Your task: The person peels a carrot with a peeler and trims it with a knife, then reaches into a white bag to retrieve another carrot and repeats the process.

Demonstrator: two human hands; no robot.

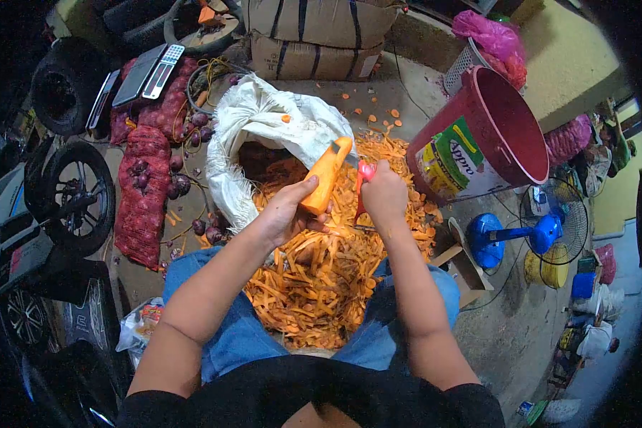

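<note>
One carrot (324, 182) is held up over the heap of peelings, in front of the white sack's (228, 143) open mouth. Colour: bright, even orange, with no dark skin visible on the side facing the camera. Surface: smooth, catching light along its length. Form: long and thick; upper end rounded, lower end broader and blunt. Attitude: tilted, upper end leaning to the right.

Left hand (292, 208): gripping the carrot by its lower part, thumb along the near side, fingertips curled beneath. Right hand (385, 198): closed around a red-handled tool (366, 172). Its dark blade overlaps the carrot near the upper end; exact contact cannot be told. Blade type likewise unclear.

Peelings (314, 289): orange strips, some with brownish faces, piled loosely between the person's knees and up to the sack. Several small orange discs (394, 113) lie on the floor beyond. Red bucket (446, 107), tilted in view, stands just right of the heap; a net bag of onions (144, 207) lies left of the sack.
</note>
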